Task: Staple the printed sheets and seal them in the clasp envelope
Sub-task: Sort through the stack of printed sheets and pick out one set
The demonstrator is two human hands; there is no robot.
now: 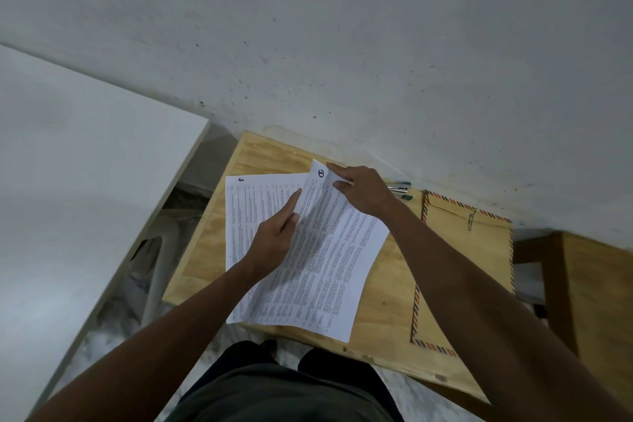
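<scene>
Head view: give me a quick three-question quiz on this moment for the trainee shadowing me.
1. True or false: the clasp envelope lies on the wooden table, to the right of the printed sheets.
2. Which hand pinches the top corner of the lifted sheet marked with a circled 1? A) left hand B) right hand C) neither
3. Fill in: near the wall, beyond the right hand, lie some ____.

Key: 1 true; 2 B; 3 pens.
</scene>
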